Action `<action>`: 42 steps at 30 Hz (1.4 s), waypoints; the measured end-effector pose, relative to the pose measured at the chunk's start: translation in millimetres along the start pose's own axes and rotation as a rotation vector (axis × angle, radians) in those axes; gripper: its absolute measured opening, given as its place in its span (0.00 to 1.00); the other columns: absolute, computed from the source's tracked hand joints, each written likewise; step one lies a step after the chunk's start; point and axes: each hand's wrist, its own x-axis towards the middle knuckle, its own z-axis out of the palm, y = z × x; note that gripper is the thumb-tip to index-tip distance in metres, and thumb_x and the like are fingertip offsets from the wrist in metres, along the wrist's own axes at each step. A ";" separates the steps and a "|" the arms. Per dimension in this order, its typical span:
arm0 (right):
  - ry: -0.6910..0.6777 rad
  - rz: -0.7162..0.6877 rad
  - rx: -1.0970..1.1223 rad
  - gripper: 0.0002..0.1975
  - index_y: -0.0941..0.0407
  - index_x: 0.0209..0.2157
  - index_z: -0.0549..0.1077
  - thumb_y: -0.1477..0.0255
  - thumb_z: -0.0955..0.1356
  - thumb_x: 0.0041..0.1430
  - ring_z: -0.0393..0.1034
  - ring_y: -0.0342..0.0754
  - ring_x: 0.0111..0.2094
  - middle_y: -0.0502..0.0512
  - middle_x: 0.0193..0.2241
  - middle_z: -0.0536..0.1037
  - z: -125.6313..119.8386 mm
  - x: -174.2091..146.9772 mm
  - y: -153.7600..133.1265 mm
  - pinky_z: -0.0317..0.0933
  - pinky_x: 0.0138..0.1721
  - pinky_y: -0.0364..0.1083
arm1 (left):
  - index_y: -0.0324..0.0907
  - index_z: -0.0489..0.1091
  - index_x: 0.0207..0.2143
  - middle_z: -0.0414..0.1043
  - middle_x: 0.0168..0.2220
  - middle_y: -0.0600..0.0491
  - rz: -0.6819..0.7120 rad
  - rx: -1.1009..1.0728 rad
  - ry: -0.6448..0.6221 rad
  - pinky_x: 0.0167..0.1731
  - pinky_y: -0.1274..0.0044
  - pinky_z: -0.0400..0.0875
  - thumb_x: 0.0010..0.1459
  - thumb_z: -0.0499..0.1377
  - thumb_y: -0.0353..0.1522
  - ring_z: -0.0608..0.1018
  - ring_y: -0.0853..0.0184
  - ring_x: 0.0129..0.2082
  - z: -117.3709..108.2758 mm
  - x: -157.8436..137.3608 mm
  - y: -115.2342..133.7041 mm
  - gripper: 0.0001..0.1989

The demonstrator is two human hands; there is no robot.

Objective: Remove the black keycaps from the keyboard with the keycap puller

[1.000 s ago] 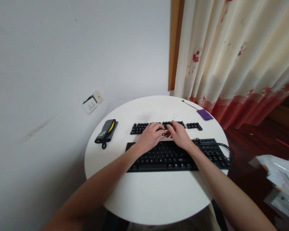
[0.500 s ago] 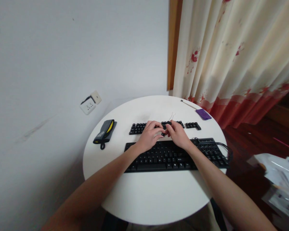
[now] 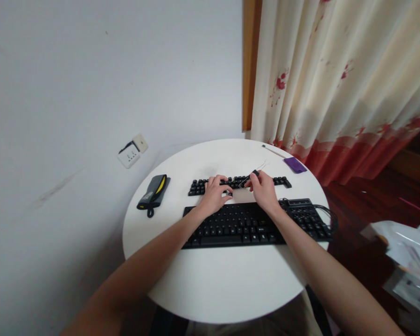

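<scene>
My left hand [image 3: 214, 195] is over the left part of several rows of loose black keycaps [image 3: 197, 187]. Its thumb and index finger curl around a small black keycap [image 3: 230, 193], held just above the table or touching it. My right hand [image 3: 263, 190] grips a wire keycap puller [image 3: 254, 173] by its black middle. One pair of wires points down left toward the keycap rows, the other up right. Below both hands lies a black keyboard [image 3: 227, 228], partly covered by my right wrist. Its upper middle shows a darker area without visible key legends.
A white round table [image 3: 231, 280] carries everything. At its left lies a grey and yellow pouch [image 3: 154, 191]. A thin brush [image 3: 273, 151] and a purple cloth [image 3: 295, 165] are at the far right. The keyboard's cable [image 3: 331, 217] loops over the right edge. Wall and curtain stand behind.
My hands have moved apart. The right hand with the puller went slightly right and its wires tilted over; the left hand moved left with the keycap.
</scene>
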 end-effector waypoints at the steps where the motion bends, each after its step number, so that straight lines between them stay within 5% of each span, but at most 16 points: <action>1: 0.001 -0.003 0.004 0.15 0.56 0.27 0.69 0.64 0.61 0.65 0.70 0.48 0.24 0.56 0.23 0.79 0.4 -0.1 0.3 0.61 0.31 0.46 | 0.48 0.78 0.35 0.62 0.53 0.51 -0.011 0.007 -0.004 0.55 0.58 0.60 0.51 0.69 0.32 0.63 0.54 0.55 0.8 0.7 0.1 0.07; 8: 0.027 -0.013 0.020 0.14 0.56 0.27 0.69 0.65 0.62 0.64 0.70 0.48 0.24 0.55 0.23 0.78 1.3 0.9 4.1 0.62 0.32 0.46 | 0.49 0.77 0.40 0.64 0.52 0.51 -0.042 0.008 0.002 0.54 0.62 0.61 0.50 0.71 0.33 0.64 0.56 0.53 -0.3 0.9 0.2 0.13; 16: 0.038 -0.018 0.022 0.14 0.56 0.25 0.70 0.66 0.63 0.63 0.70 0.47 0.23 0.54 0.22 0.77 0.8 0.6 1.1 0.61 0.31 0.46 | 0.48 0.78 0.33 0.64 0.52 0.52 0.014 0.028 0.003 0.54 0.62 0.60 0.55 0.67 0.31 0.64 0.57 0.53 -6.7 -2.2 5.5 0.03; 28: 0.028 -0.010 0.030 0.13 0.56 0.26 0.71 0.65 0.64 0.62 0.70 0.48 0.23 0.55 0.22 0.78 1.8 0.7 4.8 0.62 0.30 0.46 | 0.48 0.79 0.35 0.64 0.51 0.51 0.030 0.058 0.000 0.53 0.61 0.61 0.57 0.64 0.31 0.64 0.56 0.52 -7.3 -0.7 6.7 0.04; 42: 0.025 -0.005 0.023 0.13 0.56 0.25 0.70 0.65 0.64 0.61 0.70 0.48 0.24 0.54 0.22 0.77 0.9 1.2 3.3 0.62 0.30 0.46 | 0.53 0.80 0.41 0.65 0.55 0.52 0.072 0.167 -0.064 0.48 0.60 0.62 0.61 0.59 0.31 0.63 0.54 0.52 -17.7 -5.0 14.8 0.11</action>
